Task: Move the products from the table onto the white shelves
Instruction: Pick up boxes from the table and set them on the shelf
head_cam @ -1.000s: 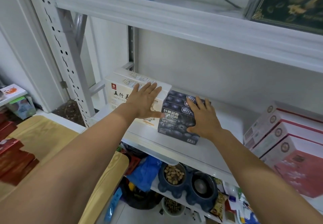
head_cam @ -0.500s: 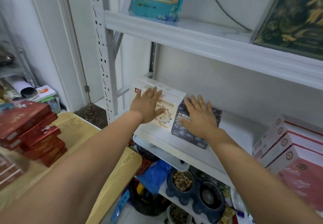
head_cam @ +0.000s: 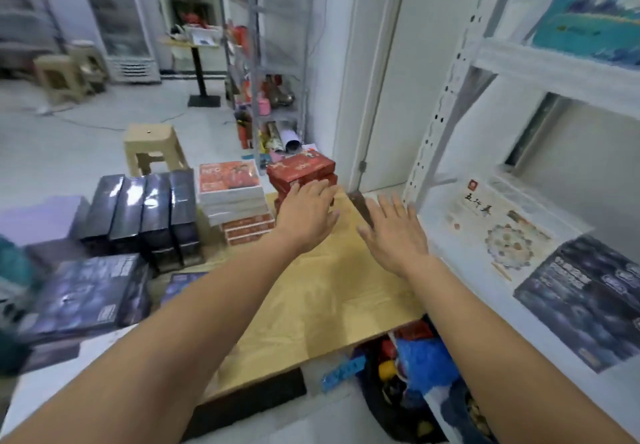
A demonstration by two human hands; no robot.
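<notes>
**Hands bare above the table**

Fingers (head_cam: 320, 189) of the left hand (head_cam: 306, 213) are straight and slightly spread, holding nothing. Those of the right hand (head_cam: 394, 232) are the same. Both palms face down over the tan table (head_cam: 329, 298). Red boxes (head_cam: 301, 170) are stacked at the left hand's twelve o'clock, and I cannot tell if the fingertips touch them. At its nine o'clock sit orange boxes (head_cam: 232, 194), then a row of upright dark boxes (head_cam: 145, 208). At the right hand's three o'clock the white shelf (head_cam: 446, 260) holds a cream box (head_cam: 498, 222), with a blue box (head_cam: 588, 301) at four o'clock.
</notes>
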